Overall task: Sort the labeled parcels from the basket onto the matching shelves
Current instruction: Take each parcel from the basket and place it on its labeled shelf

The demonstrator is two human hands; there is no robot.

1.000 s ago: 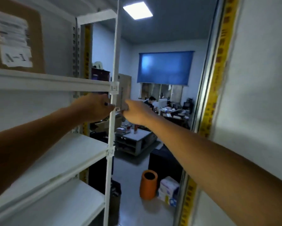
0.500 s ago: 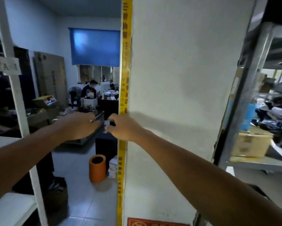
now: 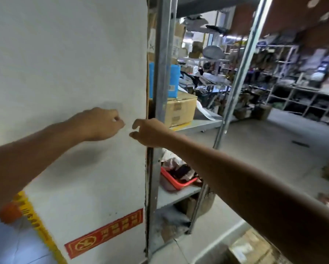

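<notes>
Both of my bare arms reach forward in front of a white wall (image 3: 68, 63). My left hand (image 3: 100, 123) has its fingers curled into a loose fist, and blur hides whether anything small sits in it. My right hand (image 3: 150, 132) is just to its right, thumb and forefinger apart, holding nothing I can see. A brown cardboard box (image 3: 180, 109) lies on a grey metal shelf (image 3: 196, 123) beyond my right hand. Another cardboard box (image 3: 249, 248) sits on the floor at the lower right. No labeled parcel is in either hand.
A metal upright (image 3: 162, 77) of the rack stands right beside the wall edge. A red tray (image 3: 178, 182) with dark items sits on a lower shelf. Crowded shelving (image 3: 293, 88) fills the far right, with grey floor (image 3: 264, 145) between.
The view has swung to the right, from the white A-1 shelf past the yellow-striped wall edge to the metal rack. Both hands stayed raised close together in front of me.
</notes>
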